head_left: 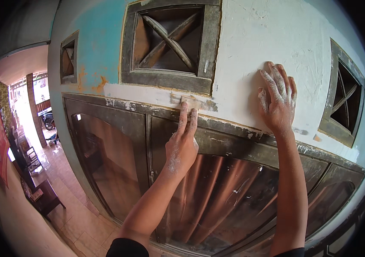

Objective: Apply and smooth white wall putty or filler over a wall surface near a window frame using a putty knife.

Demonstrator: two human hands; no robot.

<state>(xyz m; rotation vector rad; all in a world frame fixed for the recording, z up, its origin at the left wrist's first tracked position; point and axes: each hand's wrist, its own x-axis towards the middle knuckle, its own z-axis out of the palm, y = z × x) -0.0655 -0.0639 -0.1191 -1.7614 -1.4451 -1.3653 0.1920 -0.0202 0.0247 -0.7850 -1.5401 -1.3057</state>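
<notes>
My left hand [183, 141], dusted white, presses a small flat pale piece [192, 102] that looks like a putty spreader against the wall. Two fingers stretch over it; the thumb is hidden. It sits on the narrow white strip just under the central wooden vent frame [169, 81] and above the window frame [141, 110]. Grey smears show on either side of the piece. Further right, my right hand [279, 100] lies against the white-coated wall [242, 51], fingers spread and coated in white, holding nothing.
Two more vents with crossed bars, a left vent [69, 58] and a right vent [343, 98], flank the central one. Bare turquoise paint [99, 43] covers the upper left wall. Below are glass panes with brown curtains [212, 192]. A tiled passage [69, 188] with dark furniture [47, 197] runs along the left.
</notes>
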